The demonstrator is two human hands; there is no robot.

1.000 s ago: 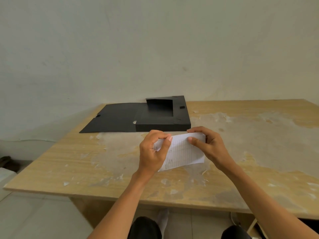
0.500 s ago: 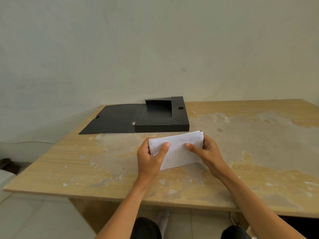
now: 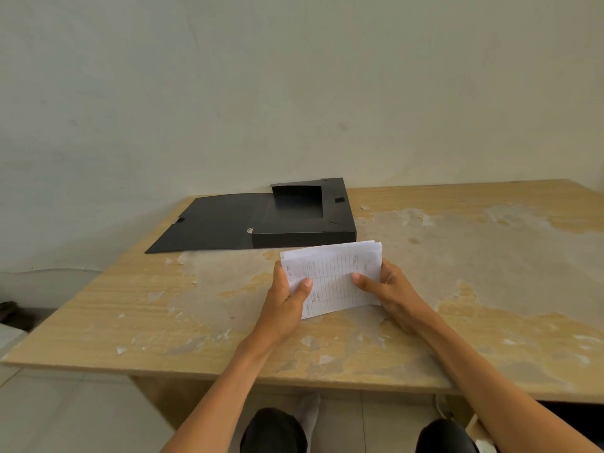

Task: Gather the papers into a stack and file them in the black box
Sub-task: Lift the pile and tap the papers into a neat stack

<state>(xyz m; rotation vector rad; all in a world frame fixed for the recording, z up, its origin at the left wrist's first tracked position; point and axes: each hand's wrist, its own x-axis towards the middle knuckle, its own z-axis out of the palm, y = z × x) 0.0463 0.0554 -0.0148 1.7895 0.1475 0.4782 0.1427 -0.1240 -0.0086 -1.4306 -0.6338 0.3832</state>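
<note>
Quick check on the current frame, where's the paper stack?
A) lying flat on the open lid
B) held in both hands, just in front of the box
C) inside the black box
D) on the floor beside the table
B: the paper stack is gripped at its two sides by the left hand and the right hand above the table, just short of the open black box, which shows no paper inside.

Plain room, worn table [image 3: 130, 322], bare wall [image 3: 294, 93]

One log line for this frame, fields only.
stage: stack gathered | left hand, right hand: holding papers | black box: open, empty | papers: unfiled
</note>
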